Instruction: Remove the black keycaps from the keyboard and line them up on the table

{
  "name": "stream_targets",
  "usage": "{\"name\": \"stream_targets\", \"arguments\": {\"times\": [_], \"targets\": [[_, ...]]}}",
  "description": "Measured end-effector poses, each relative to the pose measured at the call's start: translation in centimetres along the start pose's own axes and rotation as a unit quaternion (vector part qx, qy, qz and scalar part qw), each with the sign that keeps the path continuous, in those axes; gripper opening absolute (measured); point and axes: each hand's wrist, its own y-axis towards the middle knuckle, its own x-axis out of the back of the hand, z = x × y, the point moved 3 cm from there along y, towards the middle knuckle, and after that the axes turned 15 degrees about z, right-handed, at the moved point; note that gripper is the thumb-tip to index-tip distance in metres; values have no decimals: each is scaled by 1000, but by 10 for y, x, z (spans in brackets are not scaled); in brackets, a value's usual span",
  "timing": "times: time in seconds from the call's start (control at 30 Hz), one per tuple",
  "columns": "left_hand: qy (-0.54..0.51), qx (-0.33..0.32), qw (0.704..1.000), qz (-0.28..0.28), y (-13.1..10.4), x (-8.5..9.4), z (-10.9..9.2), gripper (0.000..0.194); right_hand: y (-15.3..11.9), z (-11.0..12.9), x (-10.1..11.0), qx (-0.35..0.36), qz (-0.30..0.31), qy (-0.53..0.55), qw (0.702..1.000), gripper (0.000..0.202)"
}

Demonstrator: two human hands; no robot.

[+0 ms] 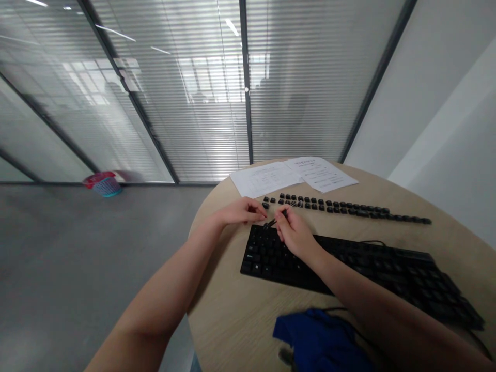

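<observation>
Black keyboard [362, 257] lies flat, dark tool [270, 223] at its edge, black keycaps [329, 210] lined beyond

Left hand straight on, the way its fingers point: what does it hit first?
Probably the right hand, where it grips the dark tool. A loose keycap lies close to that line too; depth is unclear.

You wear the camera on your head, and it looks forward and down over your arms [170, 279]. It is near enough that the table [240, 307] fills much of the lower right, with your left hand [245, 211] and right hand [293, 231] close to the middle. The view is wide: it takes in the floor [58, 258] on the left and, farther ahead, the blinds [205, 129] at the top
</observation>
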Motion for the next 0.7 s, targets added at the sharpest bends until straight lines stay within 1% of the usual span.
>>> {"name": "stream_targets", "arguments": {"times": [0.1, 0.23, 0.47, 0.63, 0.7], "targets": [[11, -30, 999, -23, 0, 1, -6, 27, 2, -2, 2, -2, -32, 3, 999, 39], [30, -52, 998, -29, 2, -2, -12, 23, 3, -3, 5, -3, -61, 1, 998, 42], [59, -58, 996, -40, 1, -5, -19, 19, 1, -1, 3, -11, -54, -1, 998, 34], [75, -55, 995, -34, 2, -5, -18, 19, -1, 7, 4, -42, -75, -49, 995, 29], [80, -46, 995, -44, 0, -2, -15, 19, -1, 10, 5, -43, -93, -65, 993, 28]]}}
